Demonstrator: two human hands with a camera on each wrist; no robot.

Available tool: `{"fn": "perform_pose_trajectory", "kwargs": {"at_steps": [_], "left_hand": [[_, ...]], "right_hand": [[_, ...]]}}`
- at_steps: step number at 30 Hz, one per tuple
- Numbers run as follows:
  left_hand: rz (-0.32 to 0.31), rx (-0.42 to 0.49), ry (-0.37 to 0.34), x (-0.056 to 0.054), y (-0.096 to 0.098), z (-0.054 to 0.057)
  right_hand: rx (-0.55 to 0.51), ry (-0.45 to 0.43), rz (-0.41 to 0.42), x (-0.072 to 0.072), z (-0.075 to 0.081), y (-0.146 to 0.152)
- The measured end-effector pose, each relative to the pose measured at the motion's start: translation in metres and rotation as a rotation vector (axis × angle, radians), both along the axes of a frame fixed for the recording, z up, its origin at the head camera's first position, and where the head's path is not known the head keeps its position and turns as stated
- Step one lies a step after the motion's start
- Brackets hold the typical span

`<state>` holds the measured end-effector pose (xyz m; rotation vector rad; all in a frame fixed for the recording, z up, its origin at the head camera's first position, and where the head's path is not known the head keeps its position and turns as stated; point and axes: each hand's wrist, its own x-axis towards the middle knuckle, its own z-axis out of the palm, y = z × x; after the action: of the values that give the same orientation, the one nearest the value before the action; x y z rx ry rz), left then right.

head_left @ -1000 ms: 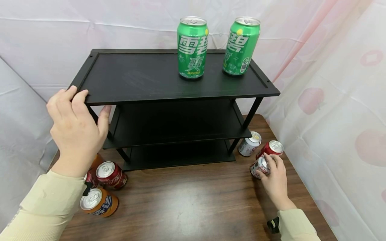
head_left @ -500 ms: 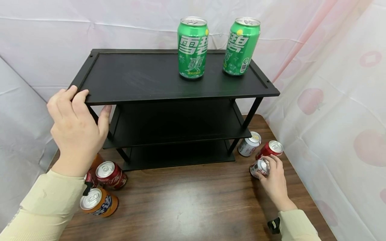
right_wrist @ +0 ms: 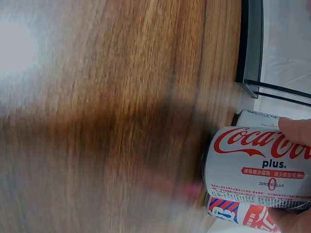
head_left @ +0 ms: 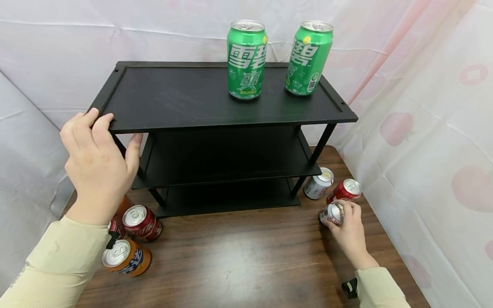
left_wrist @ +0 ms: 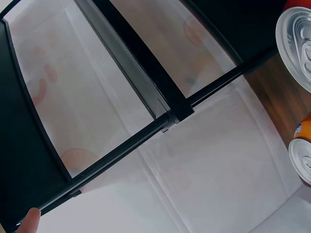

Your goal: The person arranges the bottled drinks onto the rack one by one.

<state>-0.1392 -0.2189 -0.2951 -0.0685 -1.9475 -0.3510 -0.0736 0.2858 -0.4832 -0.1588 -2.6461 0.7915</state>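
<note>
On the right of the head view, my right hand (head_left: 348, 233) holds a white Coca-Cola plus can (right_wrist: 257, 167) from above, thumb and fingers on opposite sides near its top. The can stands upright on the wooden table. A red can (head_left: 344, 191) is close behind it, and another white can (head_left: 316, 186) stands beside the rack's right leg. My left hand (head_left: 98, 162) grips the left front corner of a black three-tier shelf rack (head_left: 169, 98), fingers on the top board and thumb below its edge. One fingertip shows at the rack in the left wrist view.
Two green Sprite cans (head_left: 246, 64) stand on the right half of the top shelf. Below my left forearm are a dark red can (head_left: 144, 226), an orange Fanta can (head_left: 135, 259) and others partly hidden. A pale curtain (head_left: 431, 141) hangs behind and at both sides.
The fingers of my right hand have settled slightly lower around the top of the white can. My left hand keeps its place on the rack's corner.
</note>
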Motion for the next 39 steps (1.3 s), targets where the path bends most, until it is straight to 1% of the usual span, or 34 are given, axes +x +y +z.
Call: {"fn": "perform_pose_trajectory", "kwargs": {"at_steps": [8, 15, 27, 39], "left_hand": [[0.000, 0.000, -0.010, 0.0010, -0.0017, 0.0007], [0.004, -0.004, -0.006, 0.0009, -0.0022, 0.0009], [-0.001, -0.023, -0.029, -0.0005, -0.0043, -0.0014], [-0.004, -0.028, -0.011, -0.0001, -0.0036, -0.0018]], "right_hand": [[-0.030, -0.009, -0.010, -0.0013, -0.0015, -0.0023], [-0.065, 0.003, -0.024, 0.0000, -0.0016, -0.0025], [-0.094, -0.038, -0.039, -0.0013, 0.0035, 0.0000], [-0.117, -0.051, -0.025, -0.0002, 0.0030, -0.0006]]}}
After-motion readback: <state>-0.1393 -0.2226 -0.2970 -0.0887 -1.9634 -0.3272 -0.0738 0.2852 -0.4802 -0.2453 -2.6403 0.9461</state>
